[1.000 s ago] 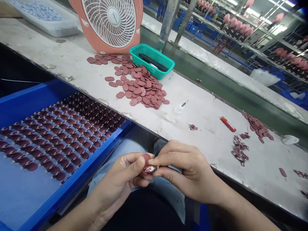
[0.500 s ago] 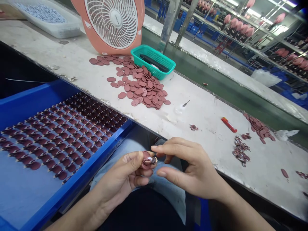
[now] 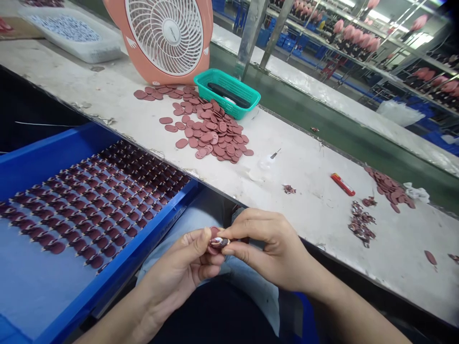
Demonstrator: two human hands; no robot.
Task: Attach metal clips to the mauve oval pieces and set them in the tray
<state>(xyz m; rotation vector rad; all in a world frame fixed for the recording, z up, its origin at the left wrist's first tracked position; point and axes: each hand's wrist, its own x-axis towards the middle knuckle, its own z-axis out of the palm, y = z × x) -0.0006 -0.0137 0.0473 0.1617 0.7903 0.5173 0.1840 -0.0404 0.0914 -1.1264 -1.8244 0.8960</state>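
Above my lap, my left hand [image 3: 190, 258] pinches a small reddish-brown oval disc [image 3: 214, 232] between thumb and fingers. On that disc sits a small dark figure piece [image 3: 219, 241] with white and tan parts, too small to name exactly. My right hand [image 3: 268, 246] closes thumb and index finger on the right side of the figure piece. Its other fingers curl behind. To the left, a blue tray [image 3: 168, 210] holds rows of similar discs with dark pieces on them.
On the worktable [image 3: 304, 167] lie a large heap of oval discs [image 3: 215, 129], a green basket [image 3: 229, 91], an orange fan [image 3: 168, 38], a needle-tipped white bottle [image 3: 270, 160], a red tube-like item [image 3: 342, 184], small figure pieces [image 3: 361, 222] and another disc pile [image 3: 390, 186]. A white bin [image 3: 79, 36] stands far left.
My right hand has moved left and its thumb and index finger have closed on the figure piece. My left hand still holds the disc in nearly the same place.
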